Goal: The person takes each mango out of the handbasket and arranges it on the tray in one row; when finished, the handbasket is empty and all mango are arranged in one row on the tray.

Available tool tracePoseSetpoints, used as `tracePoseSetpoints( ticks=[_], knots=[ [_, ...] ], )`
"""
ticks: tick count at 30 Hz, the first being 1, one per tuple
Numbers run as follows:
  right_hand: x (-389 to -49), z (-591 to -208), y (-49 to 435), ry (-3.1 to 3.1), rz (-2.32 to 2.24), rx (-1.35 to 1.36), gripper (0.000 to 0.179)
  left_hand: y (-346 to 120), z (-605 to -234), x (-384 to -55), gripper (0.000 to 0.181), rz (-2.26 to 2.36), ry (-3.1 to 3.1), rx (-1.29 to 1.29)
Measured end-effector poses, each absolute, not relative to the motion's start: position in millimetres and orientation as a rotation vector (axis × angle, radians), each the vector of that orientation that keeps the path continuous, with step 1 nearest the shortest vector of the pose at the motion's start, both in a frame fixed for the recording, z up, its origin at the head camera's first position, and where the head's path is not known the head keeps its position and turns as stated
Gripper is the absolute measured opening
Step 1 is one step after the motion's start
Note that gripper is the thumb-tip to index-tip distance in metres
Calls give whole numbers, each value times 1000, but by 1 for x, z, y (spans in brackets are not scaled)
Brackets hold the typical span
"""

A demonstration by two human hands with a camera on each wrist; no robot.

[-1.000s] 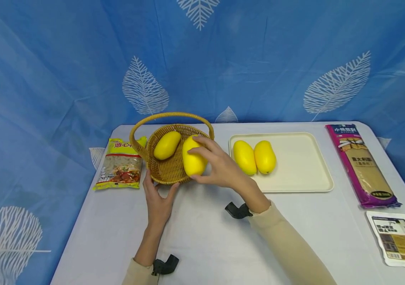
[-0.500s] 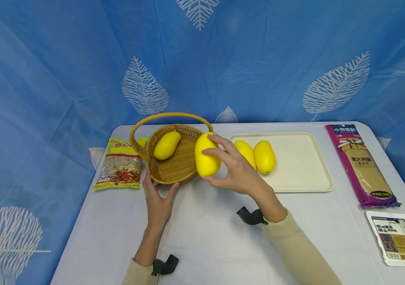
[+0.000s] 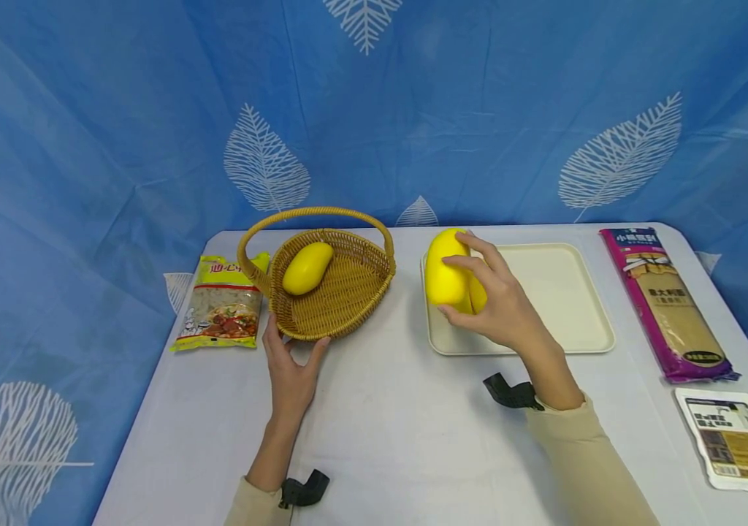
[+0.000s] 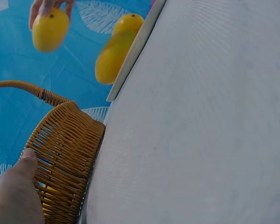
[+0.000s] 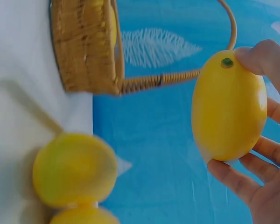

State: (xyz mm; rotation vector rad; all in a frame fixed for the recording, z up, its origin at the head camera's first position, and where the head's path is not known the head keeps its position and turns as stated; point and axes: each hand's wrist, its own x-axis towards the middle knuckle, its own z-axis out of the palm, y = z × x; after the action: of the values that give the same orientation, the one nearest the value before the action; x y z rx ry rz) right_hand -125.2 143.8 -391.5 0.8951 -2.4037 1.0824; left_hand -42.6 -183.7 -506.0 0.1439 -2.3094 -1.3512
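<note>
My right hand (image 3: 502,303) grips a yellow mango (image 3: 446,270) above the left end of a cream tray (image 3: 565,299). In the right wrist view the thumb presses by the mango's green stem spot, with fingertips at its far end. Two more mangoes (image 4: 114,56) lie side by side on the tray, mostly hidden in the head view by the held one. My left hand (image 3: 291,380) holds the near side of a wicker basket (image 3: 348,307), thumb (image 4: 28,161) against its woven wall. Inside the basket, toward its left, lies one mango (image 3: 308,268).
Left of the basket is a yellow noodle packet (image 3: 223,303). A purple spaghetti pack (image 3: 670,307) lies right of the tray, with a white pouch (image 3: 735,442) nearer the front. The basket's handle (image 3: 321,211) arches over its far side. A blue leaf-patterned cloth (image 3: 453,109) hangs behind the table.
My right hand has carried a mango rightward from over the basket to over the tray. The left hand stays at the basket, which has not moved.
</note>
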Motion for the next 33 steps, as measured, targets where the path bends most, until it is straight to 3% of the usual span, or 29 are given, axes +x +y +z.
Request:
tracePoseSetpoints(
  ticks=[22,33],
  knots=[
    [-138,-435,249,-2589,995,713,67,-184,-506,-43,99,-1356,-2325,161],
    [-140,-455,273,-2711,1039,658,62,-184,-507,-43,98,-1349,-2316,147]
  ],
)
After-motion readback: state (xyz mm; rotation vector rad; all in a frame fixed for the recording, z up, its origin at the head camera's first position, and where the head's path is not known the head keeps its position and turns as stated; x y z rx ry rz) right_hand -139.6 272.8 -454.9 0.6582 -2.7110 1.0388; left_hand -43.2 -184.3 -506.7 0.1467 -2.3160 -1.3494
